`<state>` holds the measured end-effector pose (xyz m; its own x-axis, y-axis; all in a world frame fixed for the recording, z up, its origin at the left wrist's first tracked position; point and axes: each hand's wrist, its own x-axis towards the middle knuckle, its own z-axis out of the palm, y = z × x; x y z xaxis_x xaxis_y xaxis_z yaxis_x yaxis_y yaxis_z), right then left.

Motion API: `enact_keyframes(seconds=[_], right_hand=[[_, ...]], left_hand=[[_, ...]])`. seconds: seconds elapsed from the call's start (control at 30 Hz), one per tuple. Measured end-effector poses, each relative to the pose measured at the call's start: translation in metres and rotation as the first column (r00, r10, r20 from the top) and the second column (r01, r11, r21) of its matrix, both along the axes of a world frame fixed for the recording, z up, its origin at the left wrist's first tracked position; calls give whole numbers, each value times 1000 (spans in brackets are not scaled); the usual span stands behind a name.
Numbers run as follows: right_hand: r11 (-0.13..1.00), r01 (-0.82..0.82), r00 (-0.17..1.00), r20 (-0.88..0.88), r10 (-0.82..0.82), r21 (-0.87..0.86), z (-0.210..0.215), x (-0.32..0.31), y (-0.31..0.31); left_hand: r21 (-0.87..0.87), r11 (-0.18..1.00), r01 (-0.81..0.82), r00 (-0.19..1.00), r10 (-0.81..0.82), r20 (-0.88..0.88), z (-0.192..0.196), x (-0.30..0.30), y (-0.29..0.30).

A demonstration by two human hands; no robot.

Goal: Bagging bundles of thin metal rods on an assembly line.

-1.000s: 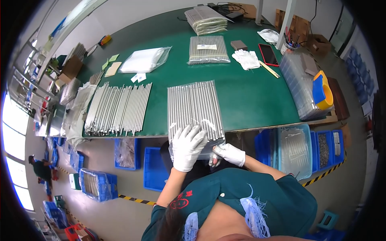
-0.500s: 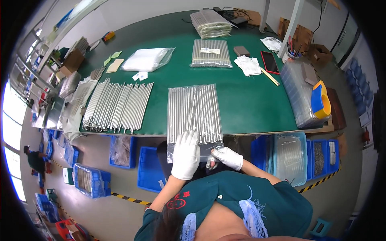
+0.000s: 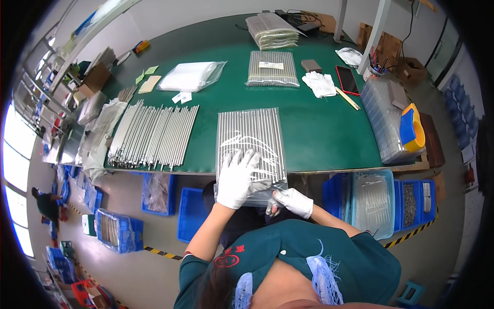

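Note:
A clear plastic bag (image 3: pixel 262 195) filled with a row of silvery metal rods (image 3: pixel 250 123) lies at the table's front edge, its near end overhanging. My left hand (image 3: pixel 238 177), in a white glove, rests palm down on the lower part of the bag, with its fingers spread over the rods. At the bag's near right corner, my gloved right hand (image 3: pixel 293 202) has its fingers closed on the plastic edge. To the left, a wide row of loose metal rods (image 3: pixel 154 136) lies on the green table (image 3: pixel 324 134).
Farther back are a filled bag of rods (image 3: pixel 272 74), a stack of bags (image 3: pixel 272 31), white plastic bags (image 3: pixel 188 76), gloves (image 3: pixel 320 85) and a phone (image 3: pixel 347 80). A tape dispenser (image 3: pixel 412 129) stands at right. Blue bins (image 3: pixel 190 213) sit below the table.
My left hand has moved up and rightward over the bag, its fingers spreading. Rods that lay slanted inside now run more parallel. My right hand stays at the bag's corner.

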<state>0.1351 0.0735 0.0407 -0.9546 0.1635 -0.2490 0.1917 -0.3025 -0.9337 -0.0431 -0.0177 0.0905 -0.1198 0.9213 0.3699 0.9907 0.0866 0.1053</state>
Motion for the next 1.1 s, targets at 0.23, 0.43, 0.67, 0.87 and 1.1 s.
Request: enact_keyframes(seconds=[0.23,0.43,0.67,0.87,1.1], right_hand=[[999,17,1000,16,-18,47,7,3,-2],[990,17,1000,20,-20,141,15,1,-3],[972,-53,998,-6,56,227,16,-3,8],[993,47,996,72,-55,105,6,7,-3],[884,-7,999,40,-13,468,74,-20,13]], left_hand=[[43,999,-12,998,10,61,5,12,4],[-17,1000,-19,997,20,70,7,28,23],[-21,967,253,967,-252,41,2,19,22],[28,1000,9,1000,-9,-16,-17,24,28],[112,993,41,911,-83,404,-2,9,29]])
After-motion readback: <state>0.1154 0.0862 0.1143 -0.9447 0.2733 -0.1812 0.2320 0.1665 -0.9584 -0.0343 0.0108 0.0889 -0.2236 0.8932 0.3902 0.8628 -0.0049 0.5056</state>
